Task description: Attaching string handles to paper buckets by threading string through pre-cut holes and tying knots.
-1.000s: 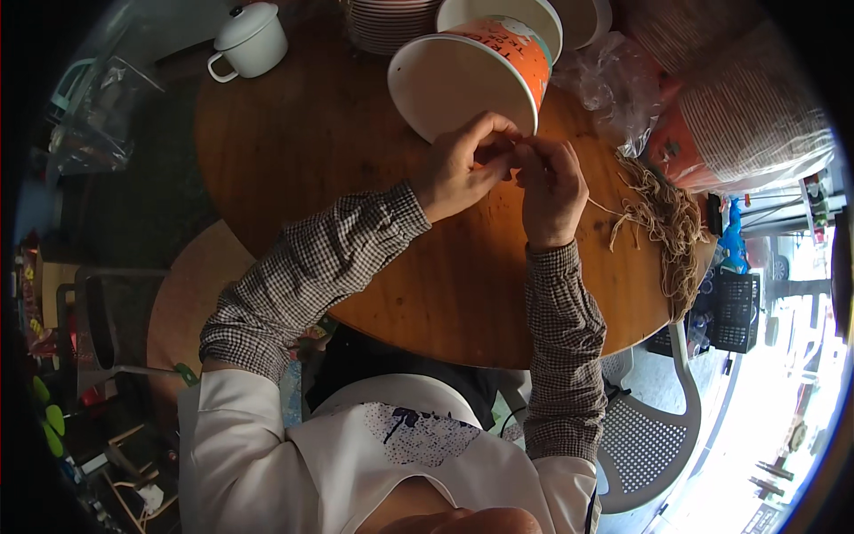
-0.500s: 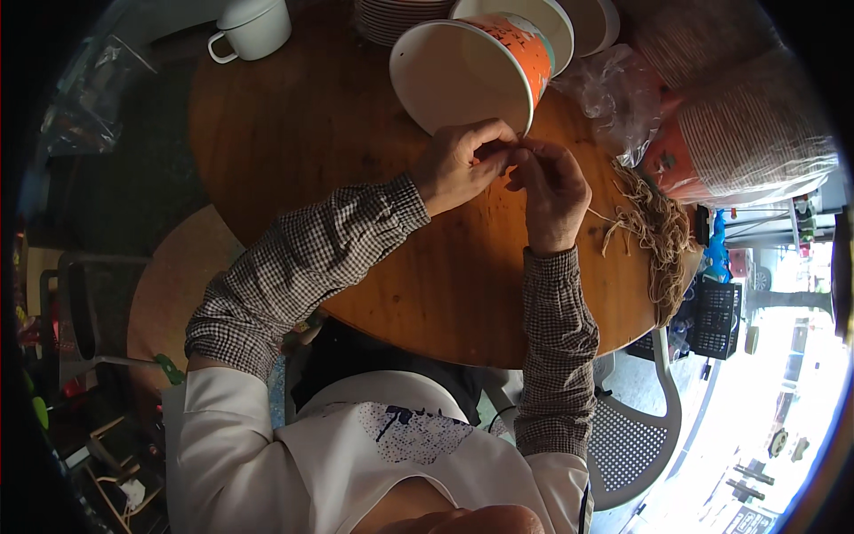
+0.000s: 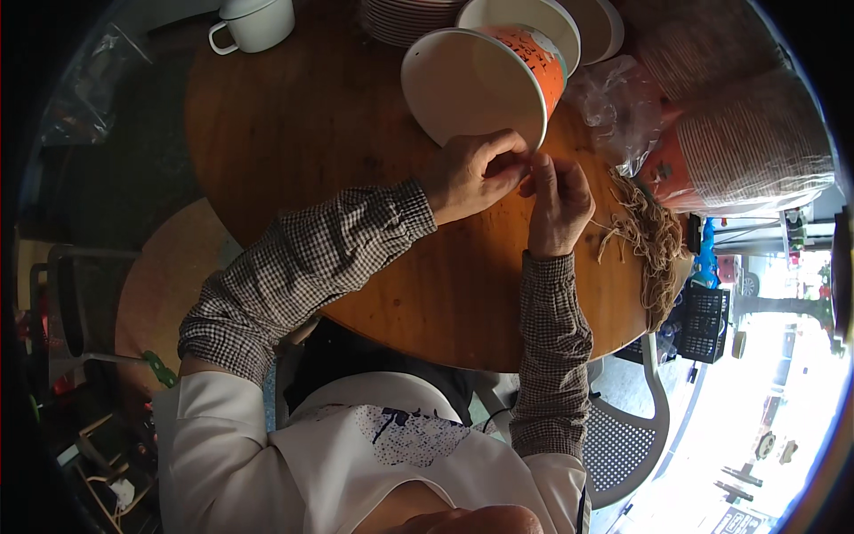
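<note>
Orange tub (image 3: 476, 84), work at its near rim apparently unfinished.
At the tub's near rim, the right hand (image 3: 562, 209) seems to pinch string (image 3: 656, 254), mostly heaped right of the tub; the left hand (image 3: 471, 178) meets it, its hold I cannot tell. No finished knot shows; plenty of string looks left.

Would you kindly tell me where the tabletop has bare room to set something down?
The wooden table is bare at left, between the white lidded mug and left checked sleeve, and nearer, between that and the right checked sleeve. The far side is crowded with paper tubs, and the right side with tangled string and wrapped tub stacks.
</note>
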The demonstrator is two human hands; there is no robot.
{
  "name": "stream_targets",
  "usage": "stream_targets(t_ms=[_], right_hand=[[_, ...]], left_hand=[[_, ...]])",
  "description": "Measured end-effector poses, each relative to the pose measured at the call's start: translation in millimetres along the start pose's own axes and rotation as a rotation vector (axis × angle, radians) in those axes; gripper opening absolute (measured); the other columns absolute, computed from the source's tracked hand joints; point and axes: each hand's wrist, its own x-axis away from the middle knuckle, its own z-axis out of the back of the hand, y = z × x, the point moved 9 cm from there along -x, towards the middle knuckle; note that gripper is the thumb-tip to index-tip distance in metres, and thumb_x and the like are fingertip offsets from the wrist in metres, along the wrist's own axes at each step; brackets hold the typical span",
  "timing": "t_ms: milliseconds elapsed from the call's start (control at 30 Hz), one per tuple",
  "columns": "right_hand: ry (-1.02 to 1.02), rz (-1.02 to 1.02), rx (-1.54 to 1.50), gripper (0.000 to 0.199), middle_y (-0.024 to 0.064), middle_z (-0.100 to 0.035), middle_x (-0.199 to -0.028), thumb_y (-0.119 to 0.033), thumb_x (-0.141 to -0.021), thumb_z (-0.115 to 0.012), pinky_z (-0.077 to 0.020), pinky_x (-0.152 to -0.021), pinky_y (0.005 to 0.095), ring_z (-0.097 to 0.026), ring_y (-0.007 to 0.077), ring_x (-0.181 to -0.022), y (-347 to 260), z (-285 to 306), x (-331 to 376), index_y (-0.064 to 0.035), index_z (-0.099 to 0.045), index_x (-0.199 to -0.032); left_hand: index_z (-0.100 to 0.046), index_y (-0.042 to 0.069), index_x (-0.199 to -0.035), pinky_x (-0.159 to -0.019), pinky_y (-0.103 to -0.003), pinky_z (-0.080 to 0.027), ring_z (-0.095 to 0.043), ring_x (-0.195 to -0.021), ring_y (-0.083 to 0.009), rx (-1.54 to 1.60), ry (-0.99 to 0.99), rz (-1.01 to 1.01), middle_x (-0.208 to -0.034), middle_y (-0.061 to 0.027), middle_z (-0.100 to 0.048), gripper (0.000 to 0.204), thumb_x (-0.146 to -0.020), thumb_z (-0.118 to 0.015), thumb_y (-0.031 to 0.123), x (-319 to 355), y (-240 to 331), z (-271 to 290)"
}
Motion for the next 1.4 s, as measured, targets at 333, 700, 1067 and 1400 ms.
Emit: stream_targets(t_ms=[333,700,1067,1400], right_hand=[[0.035,0.029,0.033,0.015,-0.0007,-0.061,-0.068,-0.011,-0.089,-0.067,-0.0427,-0.052,0.0189,-0.051,0.003,-0.058,3,1,1,0.0001,-0.063,-0.081],[-0.164,-0.1,-0.173,0.011,0.0032,-0.063,-0.078,-0.01,-0.091,-0.064,-0.0471,-0.059,0.0209,-0.057,0.0065,-0.066,2,-16,-3,-0.0004,-0.061,-0.094],[-0.213,0.162,0.187,0.023,0.0097,-0.068,-0.092,-0.001,-0.085,-0.06,-0.0524,-0.074,0.0267,-0.066,0.0151,-0.086,3,-28,-10,0.001,-0.06,-0.108],[-0.122,0.184,0.489,0.006,0.0067,-0.063,-0.083,-0.004,-0.083,-0.067,-0.051,-0.059,0.026,-0.063,0.0133,-0.069,-31,8,-6,-0.0025,-0.068,-0.089]], left_hand=[[-0.059,0.001,-0.09,-0.066,-0.026,-0.053,-0.066,-0.076,-0.0137,-0.045,-0.024,0.011,-0.082,-0.0044,-0.065,0.01,-0.083,-0.067,0.0,0,-4,-3],[-0.06,0.002,-0.094,-0.063,-0.023,-0.051,-0.064,-0.076,-0.0105,-0.038,0.079,-0.027,-0.082,-0.0036,-0.064,0.006,-0.089,-0.063,0.005,0,3,12],[-0.062,0.005,-0.089,-0.062,-0.029,-0.05,-0.065,-0.071,-0.0175,0.04,0.073,-0.11,-0.081,-0.0059,-0.067,0.007,-0.086,-0.067,0.009,-1,11,0],[-0.064,0.002,-0.092,-0.062,-0.02,-0.044,-0.053,-0.068,-0.0041,0.125,0.208,0.111,-0.083,0.001,-0.063,0.01,-0.09,-0.065,0.012,-8,-29,24]])
